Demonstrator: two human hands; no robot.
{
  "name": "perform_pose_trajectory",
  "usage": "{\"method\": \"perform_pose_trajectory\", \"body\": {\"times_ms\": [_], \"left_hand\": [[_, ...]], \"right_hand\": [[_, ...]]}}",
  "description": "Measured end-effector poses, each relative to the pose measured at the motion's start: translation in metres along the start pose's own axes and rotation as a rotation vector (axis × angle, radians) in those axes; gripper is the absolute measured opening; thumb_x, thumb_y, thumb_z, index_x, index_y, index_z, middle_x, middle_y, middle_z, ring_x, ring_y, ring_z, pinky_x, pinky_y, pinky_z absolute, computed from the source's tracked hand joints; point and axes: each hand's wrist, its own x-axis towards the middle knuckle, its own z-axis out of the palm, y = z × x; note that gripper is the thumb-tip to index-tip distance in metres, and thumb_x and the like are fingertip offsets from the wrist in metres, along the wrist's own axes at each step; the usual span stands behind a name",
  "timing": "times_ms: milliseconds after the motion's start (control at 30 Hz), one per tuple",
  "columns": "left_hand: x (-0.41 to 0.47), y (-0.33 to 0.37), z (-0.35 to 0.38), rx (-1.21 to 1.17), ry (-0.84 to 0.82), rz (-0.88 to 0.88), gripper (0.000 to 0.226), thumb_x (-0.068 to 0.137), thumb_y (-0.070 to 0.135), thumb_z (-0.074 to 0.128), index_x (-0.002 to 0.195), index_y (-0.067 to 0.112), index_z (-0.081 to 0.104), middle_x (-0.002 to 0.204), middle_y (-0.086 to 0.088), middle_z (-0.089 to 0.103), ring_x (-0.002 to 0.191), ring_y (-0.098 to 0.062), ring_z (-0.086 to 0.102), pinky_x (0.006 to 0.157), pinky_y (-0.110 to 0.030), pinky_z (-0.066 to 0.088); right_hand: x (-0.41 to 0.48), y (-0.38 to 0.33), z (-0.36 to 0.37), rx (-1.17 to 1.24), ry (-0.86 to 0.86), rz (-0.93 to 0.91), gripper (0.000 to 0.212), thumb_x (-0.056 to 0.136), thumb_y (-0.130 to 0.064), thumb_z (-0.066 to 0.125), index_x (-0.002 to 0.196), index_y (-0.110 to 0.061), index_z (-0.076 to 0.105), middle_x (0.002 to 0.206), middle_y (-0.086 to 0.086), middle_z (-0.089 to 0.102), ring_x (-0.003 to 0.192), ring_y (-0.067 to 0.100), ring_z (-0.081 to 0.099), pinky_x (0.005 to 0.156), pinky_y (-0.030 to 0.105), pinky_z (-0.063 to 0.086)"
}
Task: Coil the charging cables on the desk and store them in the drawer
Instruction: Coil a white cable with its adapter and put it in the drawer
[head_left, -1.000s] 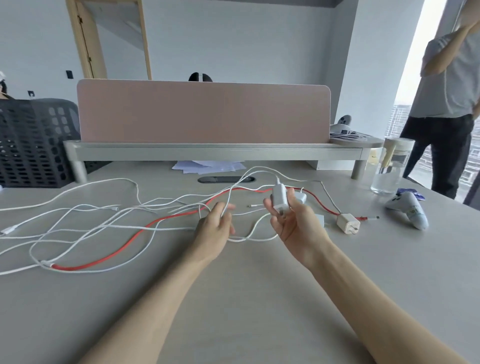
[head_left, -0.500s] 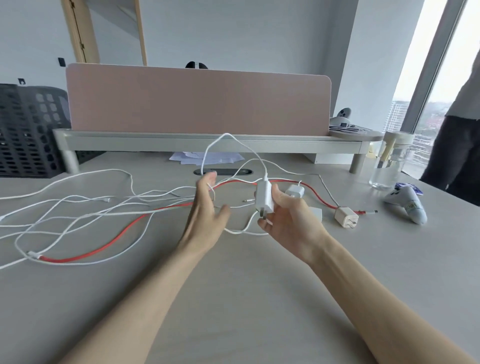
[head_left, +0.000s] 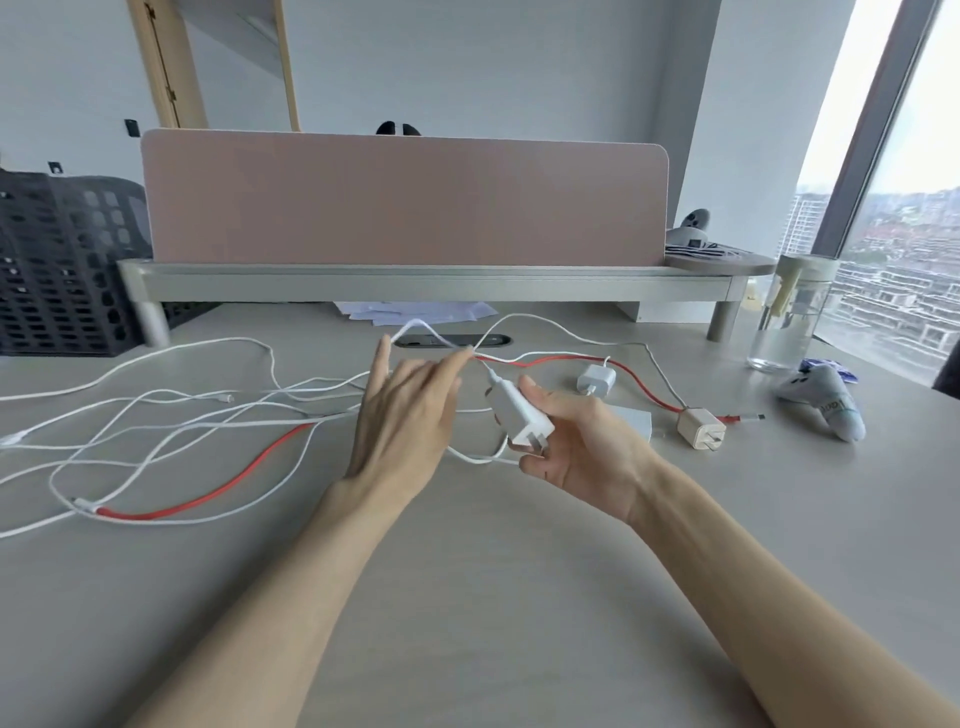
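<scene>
My right hand (head_left: 582, 447) holds a white charger plug (head_left: 519, 413) above the desk, prongs toward me. Its white cable (head_left: 447, 340) runs up from the plug and loops over the fingers of my left hand (head_left: 405, 421), which are spread with the cable draped between them. Several more white cables (head_left: 156, 415) and one red cable (head_left: 208, 499) lie tangled on the desk to the left. A small white charger (head_left: 596, 378) and a cream charger (head_left: 701, 427) lie right of my hands. No drawer is visible.
A pink divider panel (head_left: 405, 197) on a grey shelf riser (head_left: 415, 283) crosses the back of the desk. A glass bottle (head_left: 787, 317) and a grey sock-like object (head_left: 826, 400) sit at the right. A black mesh chair (head_left: 57, 260) stands at the left.
My left hand went from pinching the cable near the desk to lifting it, fingers spread, with a loop over them. The right hand kept hold of the plug and tilted it.
</scene>
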Motion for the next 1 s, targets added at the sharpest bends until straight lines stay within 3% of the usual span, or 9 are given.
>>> {"method": "perform_pose_trajectory", "body": {"times_ms": [100, 200, 267, 367, 433, 533, 633, 800, 1000], "left_hand": [[-0.002, -0.001, -0.001, -0.131, -0.078, -0.085, 0.031, 0.094, 0.020, 0.051, 0.124, 0.027, 0.049, 0.096, -0.002, 0.061, 0.089, -0.028, 0.060, 0.087, -0.043, 0.046], [-0.004, -0.004, -0.002, -0.080, -0.084, -0.126, 0.018, 0.088, 0.021, 0.062, 0.105, 0.023, 0.061, 0.094, -0.004, 0.049, 0.088, -0.029, 0.052, 0.071, -0.042, 0.048], [-0.005, -0.005, 0.001, 0.004, -0.082, -0.110, 0.011, 0.088, 0.025, 0.056, 0.090, 0.018, 0.064, 0.099, -0.006, 0.051, 0.089, -0.028, 0.049, 0.070, -0.039, 0.046], [-0.005, 0.000, 0.005, 0.002, -0.136, -0.073, 0.033, 0.090, 0.033, 0.034, 0.083, 0.016, 0.061, 0.094, -0.003, 0.062, 0.090, -0.029, 0.055, 0.078, -0.038, 0.041], [-0.006, 0.012, 0.003, -0.047, -0.239, -0.053, 0.037, 0.092, 0.034, 0.026, 0.086, 0.018, 0.058, 0.082, 0.002, 0.068, 0.085, -0.030, 0.062, 0.085, -0.038, 0.037], [-0.008, 0.034, 0.002, -0.076, -0.381, -0.116, 0.029, 0.100, 0.039, 0.033, 0.101, 0.021, 0.055, 0.091, -0.006, 0.070, 0.088, -0.037, 0.062, 0.074, -0.040, 0.044], [-0.010, 0.045, 0.001, -0.050, -0.419, -0.145, 0.026, 0.100, 0.044, 0.033, 0.100, 0.023, 0.049, 0.095, -0.007, 0.068, 0.090, -0.038, 0.062, 0.069, -0.040, 0.048], [-0.015, 0.048, -0.003, -0.104, -0.475, -0.089, 0.020, 0.100, 0.034, 0.037, 0.095, 0.019, 0.049, 0.095, -0.008, 0.067, 0.090, -0.040, 0.058, 0.066, -0.040, 0.047], [-0.010, 0.053, -0.009, -0.106, -0.437, -0.114, 0.028, 0.099, 0.039, 0.043, 0.095, 0.017, 0.059, 0.089, -0.013, 0.067, 0.088, -0.040, 0.058, 0.066, -0.039, 0.042]], "right_hand": [[-0.003, -0.001, 0.000, -0.017, -0.055, 0.000, 0.032, 0.081, -0.034, 0.066, 0.102, -0.011, 0.069, 0.079, -0.001, 0.062, 0.064, 0.010, 0.054, 0.055, 0.019, 0.044], [-0.001, 0.001, -0.004, -0.065, -0.132, 0.007, 0.059, 0.071, -0.044, 0.080, 0.110, -0.004, 0.061, 0.089, 0.011, 0.053, 0.070, 0.015, 0.050, 0.057, 0.020, 0.043], [0.001, 0.005, -0.004, -0.109, -0.159, -0.017, 0.067, 0.066, -0.048, 0.084, 0.112, -0.007, 0.058, 0.095, 0.013, 0.046, 0.072, 0.016, 0.047, 0.058, 0.020, 0.043], [0.002, 0.005, -0.002, -0.036, -0.092, -0.092, 0.032, 0.090, -0.039, 0.062, 0.098, -0.008, 0.066, 0.079, 0.003, 0.064, 0.065, 0.010, 0.058, 0.056, 0.018, 0.047], [0.004, 0.002, -0.004, 0.004, -0.010, -0.143, 0.029, 0.099, -0.035, 0.049, 0.095, -0.010, 0.063, 0.077, 0.000, 0.065, 0.065, 0.007, 0.062, 0.056, 0.017, 0.048], [0.010, 0.004, -0.012, -0.080, 0.134, -0.190, 0.031, 0.094, -0.045, 0.057, 0.097, -0.014, 0.062, 0.090, 0.011, 0.056, 0.071, 0.007, 0.061, 0.066, 0.020, 0.046], [0.013, 0.012, -0.012, -0.217, 0.289, -0.237, 0.028, 0.095, -0.044, 0.059, 0.098, -0.017, 0.068, 0.085, -0.004, 0.066, 0.072, 0.003, 0.060, 0.073, 0.024, 0.044], [0.020, 0.017, -0.011, -0.164, 0.511, -0.328, 0.038, 0.091, -0.040, 0.066, 0.112, -0.008, 0.065, 0.088, 0.000, 0.070, 0.074, 0.006, 0.064, 0.063, 0.018, 0.050], [0.023, 0.022, -0.017, -0.341, 0.656, -0.457, 0.025, 0.087, -0.040, 0.071, 0.103, -0.021, 0.066, 0.082, 0.004, 0.065, 0.067, 0.010, 0.054, 0.066, 0.024, 0.043]]}}
